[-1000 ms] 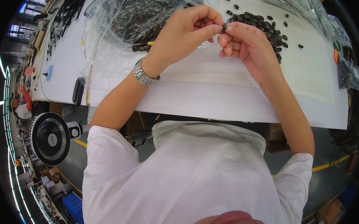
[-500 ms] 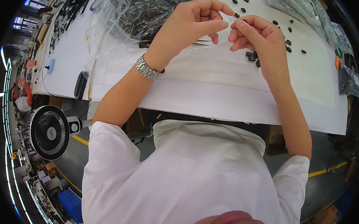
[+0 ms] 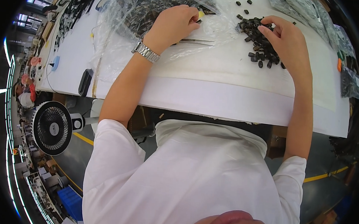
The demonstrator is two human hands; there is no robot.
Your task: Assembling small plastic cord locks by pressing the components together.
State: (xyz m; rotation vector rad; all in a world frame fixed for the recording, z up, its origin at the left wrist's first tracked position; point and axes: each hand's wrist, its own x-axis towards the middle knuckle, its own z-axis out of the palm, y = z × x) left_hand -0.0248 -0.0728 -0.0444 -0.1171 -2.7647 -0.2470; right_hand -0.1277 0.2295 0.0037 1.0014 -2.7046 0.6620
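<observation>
Small black pieces lie in a pile (image 3: 261, 46) on the white table. My right hand (image 3: 288, 40) is over the pile, thumb and forefinger apart, their tips at its upper part; I see nothing between them. My left hand (image 3: 171, 27) is curled closed beside a clear plastic bag (image 3: 134, 12) of dark pieces, with a small black piece (image 3: 199, 21) at its fingertips. Below this hand lies a pair of metal tweezers (image 3: 197, 42). A small yellow thing (image 3: 201, 13) shows just beyond its fingers.
Clear plastic bags (image 3: 310, 21) lie at the far right, with an orange-handled item (image 3: 339, 64) near the edge. Black strips (image 3: 77, 9) spread at the far left. A black case (image 3: 85, 82) sits near the front edge; a fan (image 3: 53, 127) stands left of the table.
My hands have parted from where their fingertips met. The left moved left and down toward the bag, the right moved to the right. The pile once hidden behind them now shows.
</observation>
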